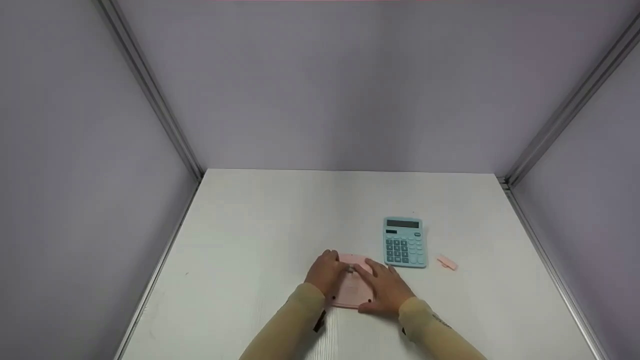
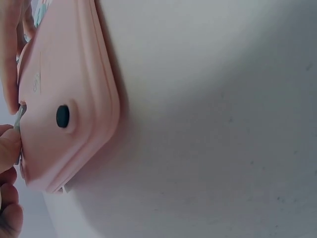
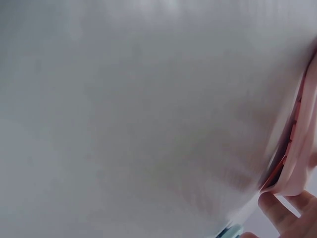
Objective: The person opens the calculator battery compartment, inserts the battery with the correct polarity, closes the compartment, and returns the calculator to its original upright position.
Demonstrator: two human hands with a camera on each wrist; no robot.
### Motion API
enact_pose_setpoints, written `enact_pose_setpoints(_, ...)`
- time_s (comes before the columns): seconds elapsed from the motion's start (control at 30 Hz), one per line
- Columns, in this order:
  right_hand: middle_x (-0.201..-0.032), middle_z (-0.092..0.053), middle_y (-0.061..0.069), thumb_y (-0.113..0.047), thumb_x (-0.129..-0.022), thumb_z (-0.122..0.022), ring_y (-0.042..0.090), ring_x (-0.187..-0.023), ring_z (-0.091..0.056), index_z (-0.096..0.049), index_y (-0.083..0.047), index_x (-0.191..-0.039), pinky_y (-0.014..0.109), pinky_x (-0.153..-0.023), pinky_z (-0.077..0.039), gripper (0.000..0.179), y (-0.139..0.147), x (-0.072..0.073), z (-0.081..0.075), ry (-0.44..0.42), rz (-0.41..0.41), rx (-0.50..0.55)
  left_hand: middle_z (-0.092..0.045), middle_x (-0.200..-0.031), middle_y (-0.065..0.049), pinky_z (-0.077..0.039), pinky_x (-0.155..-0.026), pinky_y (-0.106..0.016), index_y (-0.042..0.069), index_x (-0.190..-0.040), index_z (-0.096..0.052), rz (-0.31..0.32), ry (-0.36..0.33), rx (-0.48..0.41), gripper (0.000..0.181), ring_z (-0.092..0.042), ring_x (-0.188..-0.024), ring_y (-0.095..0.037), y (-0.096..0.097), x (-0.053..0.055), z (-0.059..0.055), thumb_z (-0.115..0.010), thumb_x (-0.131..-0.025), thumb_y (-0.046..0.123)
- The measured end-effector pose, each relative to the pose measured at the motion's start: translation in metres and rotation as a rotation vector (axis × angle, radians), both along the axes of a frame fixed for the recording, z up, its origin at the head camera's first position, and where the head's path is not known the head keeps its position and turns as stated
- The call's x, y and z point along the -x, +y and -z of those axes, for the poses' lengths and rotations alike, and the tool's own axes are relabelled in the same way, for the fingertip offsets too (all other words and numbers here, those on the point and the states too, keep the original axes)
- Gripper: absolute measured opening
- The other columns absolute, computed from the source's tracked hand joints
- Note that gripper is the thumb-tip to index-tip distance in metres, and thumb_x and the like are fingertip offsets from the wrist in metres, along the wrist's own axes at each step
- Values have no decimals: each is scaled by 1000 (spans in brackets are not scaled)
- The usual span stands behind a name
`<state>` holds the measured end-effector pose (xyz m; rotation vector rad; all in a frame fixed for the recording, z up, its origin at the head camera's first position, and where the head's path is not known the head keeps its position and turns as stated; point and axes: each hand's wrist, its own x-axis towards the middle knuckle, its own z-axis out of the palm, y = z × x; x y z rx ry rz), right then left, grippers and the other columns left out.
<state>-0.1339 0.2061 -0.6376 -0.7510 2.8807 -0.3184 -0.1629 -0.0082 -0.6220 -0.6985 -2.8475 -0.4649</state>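
A pink calculator (image 1: 350,290) lies underside up on the table, its dark round feet showing. Near its far edge, a small silvery battery (image 1: 351,268) sits at an opening in the back. My left hand (image 1: 324,272) grips the far left corner, with the thumb on the battery; the left wrist view shows that thumb against the silvery piece (image 2: 20,119). From the right side, my right hand (image 1: 390,290) holds the calculator, one finger reaching in to the battery. Fingertips (image 3: 270,203) of the right hand touch the calculator's corner in the right wrist view.
A light blue calculator (image 1: 405,242) lies face up just beyond my right hand. To its right is a small pink cover piece (image 1: 446,262). Grey panels (image 1: 350,90) enclose the white table (image 1: 250,215) at the back and both sides.
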Motion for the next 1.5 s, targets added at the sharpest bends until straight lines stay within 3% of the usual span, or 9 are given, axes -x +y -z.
enact_pose_setpoints(0.07, -157, -24, 6, -77, -69, -63, 28, -141, -28, -18, -35, -154, 58, -112, -22, 105, 0, 0, 0, -2, 4, 1, -57, -86, -1, -52, -67, -27, 15, -96, -72, 3, -1, 13, 13, -53, -75, -13, -1, -1, -1, -72, -84, 12)
enact_pose_setpoints(0.1, -157, -24, 6, -77, -69, -63, 28, -141, -28, -18, -35, -154, 58, -112, -22, 105, -1, 0, 0, -1, 4, 2, -58, -88, -1, -53, -68, -26, 18, -98, -74, 28, 46, 63, 18, -54, -77, -13, -2, -1, -1, -73, -83, 9)
enact_pose_setpoints(0.2, -157, -23, 5, -77, -69, -63, 27, -141, -27, -17, -36, -154, 57, -113, -21, 105, -1, 0, 0, -9, 13, 4, -59, -90, -1, -53, -73, -23, 21, -98, -76, 44, 58, 82, 24, -56, -81, -12, -4, 0, -1, -74, -81, 5)
enact_pose_setpoints(0.5, -157, -23, 5, -77, -68, -64, 31, -140, -29, -18, -37, -153, 57, -113, -21, 105, -1, 0, -1, -16, 19, 2, -61, -90, 0, -53, -73, -25, 21, -99, -76, 54, 21, 56, 20, -57, -82, -13, -7, 1, -2, -70, -85, 8)
enact_pose_setpoints(0.77, -157, -23, 6, -78, -68, -63, 30, -141, -27, -18, -37, -153, 58, -113, -21, 105, 0, 0, -1, -12, 14, 3, -61, -89, -1, -54, -71, -25, 21, -98, -77, 47, 9, 67, 20, -57, -80, -13, -3, 1, -5, -73, -83, 7)
enact_pose_setpoints(0.87, -157, -24, 6, -79, -68, -62, 29, -141, -27, -18, -37, -153, 58, -112, -23, 105, 0, -1, 0, 1, 7, -1, -60, -89, -2, -53, -69, -28, 15, -98, -75, 37, -16, 57, 14, -57, -78, -14, -3, 1, -6, -71, -86, 10)
enact_pose_setpoints(1.03, -156, -25, 7, -80, -68, -60, 27, -141, -28, -18, -37, -154, 58, -111, -25, 104, 0, -1, 3, 33, -11, -14, -60, -91, -4, -54, -68, -29, 14, -97, -73, 39, -7, 116, 13, -59, -79, -17, -3, 0, -6, -70, -85, 10)
enact_pose_setpoints(1.2, -156, -25, 6, -79, -68, -61, 28, -141, -28, -19, -36, -153, 58, -111, -25, 104, 0, -1, 3, 32, -8, 0, -62, -92, -5, -55, -72, -27, 18, -99, -75, 50, 37, 181, 25, -61, -84, -16, -2, -1, -5, -75, -79, 3)
enact_pose_setpoints(1.5, -157, -25, 7, -81, -68, -59, 30, -140, -30, -18, -37, -154, 59, -112, -23, 105, 0, -1, 6, 19, -10, -6, -64, -91, -3, -55, -74, -26, 20, -98, -77, 44, 0, 117, 25, -61, -83, -15, -3, -1, -8, -75, -80, 3)
